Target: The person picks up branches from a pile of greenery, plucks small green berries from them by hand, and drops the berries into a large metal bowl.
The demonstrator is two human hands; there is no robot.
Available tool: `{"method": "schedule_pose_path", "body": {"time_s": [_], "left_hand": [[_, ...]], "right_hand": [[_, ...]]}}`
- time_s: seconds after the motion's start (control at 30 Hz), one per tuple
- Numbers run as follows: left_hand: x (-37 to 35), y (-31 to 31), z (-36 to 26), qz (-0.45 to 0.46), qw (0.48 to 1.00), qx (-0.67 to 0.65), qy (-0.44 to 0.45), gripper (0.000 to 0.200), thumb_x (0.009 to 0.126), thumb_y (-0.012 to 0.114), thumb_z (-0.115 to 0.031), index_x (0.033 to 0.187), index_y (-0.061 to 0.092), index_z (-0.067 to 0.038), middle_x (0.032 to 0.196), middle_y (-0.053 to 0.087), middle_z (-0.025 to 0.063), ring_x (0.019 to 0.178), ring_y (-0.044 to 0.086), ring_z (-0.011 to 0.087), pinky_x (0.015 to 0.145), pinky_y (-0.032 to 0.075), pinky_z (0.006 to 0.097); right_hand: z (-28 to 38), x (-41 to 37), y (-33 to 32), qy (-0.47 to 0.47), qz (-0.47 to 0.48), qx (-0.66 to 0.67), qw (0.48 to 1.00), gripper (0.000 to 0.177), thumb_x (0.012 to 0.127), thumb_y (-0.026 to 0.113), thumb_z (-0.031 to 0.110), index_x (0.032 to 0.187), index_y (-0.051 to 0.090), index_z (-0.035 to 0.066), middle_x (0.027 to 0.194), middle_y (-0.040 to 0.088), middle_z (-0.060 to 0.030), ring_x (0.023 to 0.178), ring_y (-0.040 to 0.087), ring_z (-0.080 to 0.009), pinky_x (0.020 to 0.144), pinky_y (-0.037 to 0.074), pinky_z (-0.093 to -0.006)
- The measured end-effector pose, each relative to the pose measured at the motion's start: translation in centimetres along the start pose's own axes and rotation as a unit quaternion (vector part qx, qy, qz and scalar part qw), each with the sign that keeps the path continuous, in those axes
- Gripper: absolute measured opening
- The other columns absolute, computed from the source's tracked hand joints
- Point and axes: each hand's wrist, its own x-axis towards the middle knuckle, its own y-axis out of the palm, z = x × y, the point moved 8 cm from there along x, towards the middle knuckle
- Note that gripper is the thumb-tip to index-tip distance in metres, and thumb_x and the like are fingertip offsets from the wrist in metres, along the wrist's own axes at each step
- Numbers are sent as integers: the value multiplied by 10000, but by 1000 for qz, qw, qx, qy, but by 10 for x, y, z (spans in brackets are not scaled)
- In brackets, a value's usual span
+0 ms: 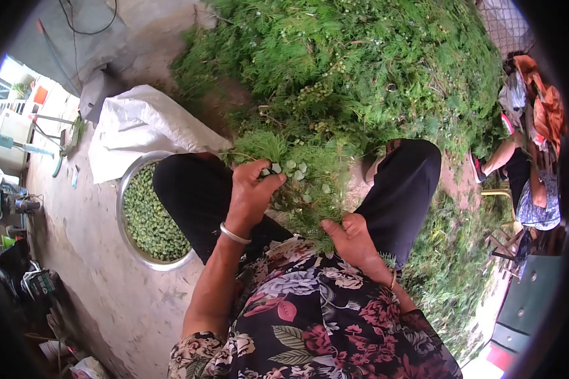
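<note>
My left hand (250,192), with a pale bangle at its wrist, has its fingers curled around small green cones (276,169) at the end of a leafy sprig. Lower and to the right, my right hand (354,243) is closed on the green branch (306,205), which spans the space between both hands above my lap. More pale green cones show on it beside my left fingertips. A round metal basin (125,234) holding many green cones (152,215) stands on the floor left of my left knee.
A large heap of green branches (360,69) fills the area ahead and extends right. A white sack (136,126) lies behind the basin. At the far right sits another person (540,196), near a dark green object (528,297). Assorted items line the left edge.
</note>
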Motion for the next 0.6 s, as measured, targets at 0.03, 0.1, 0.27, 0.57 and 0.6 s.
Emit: {"method": "schedule_pose_path", "body": {"time_s": [0.03, 0.1, 0.27, 0.57, 0.6], "left_hand": [[0, 1, 3, -3, 1000, -1, 0, 208, 712, 677, -89, 668, 513, 33, 533, 409, 13, 528, 396, 96, 440, 302, 290], [1, -5, 4, -44, 999, 20, 8, 211, 702, 670, -74, 671, 499, 45, 533, 405, 34, 525, 375, 110, 475, 326, 308], [-3, -10, 12, -90, 996, 20, 12, 177, 707, 662, -61, 695, 525, 51, 538, 420, 32, 481, 372, 109, 459, 325, 300], [-14, -8, 27, 31, 954, -269, -131, 270, 735, 665, -47, 974, 582, 44, 633, 501, -14, 462, 407, 54, 377, 298, 211], [-15, -8, 24, 31, 952, -277, -129, 266, 732, 668, -43, 970, 588, 44, 634, 506, -11, 463, 408, 52, 380, 299, 210]], "right_hand": [[10, 1, 0, -41, -8, -27, 999, 419, 821, 684, 163, 601, 356, 21, 529, 319, -111, 484, 323, -255, 481, 297, -381], [13, 2, 5, -54, -9, -32, 998, 391, 818, 679, 148, 608, 375, 16, 520, 345, -127, 461, 342, -285, 464, 300, -389], [20, 1, 12, -99, -25, -50, 994, 319, 808, 665, 109, 634, 420, 2, 521, 413, -168, 456, 427, -353, 445, 327, -404], [30, -10, 7, -122, 2, -85, 989, 290, 797, 671, 95, 644, 443, 3, 546, 455, -170, 507, 474, -363, 489, 355, -420], [29, -11, 9, -125, 16, -77, 989, 289, 798, 670, 92, 641, 443, 5, 549, 458, -169, 513, 475, -360, 497, 355, -419]]}}
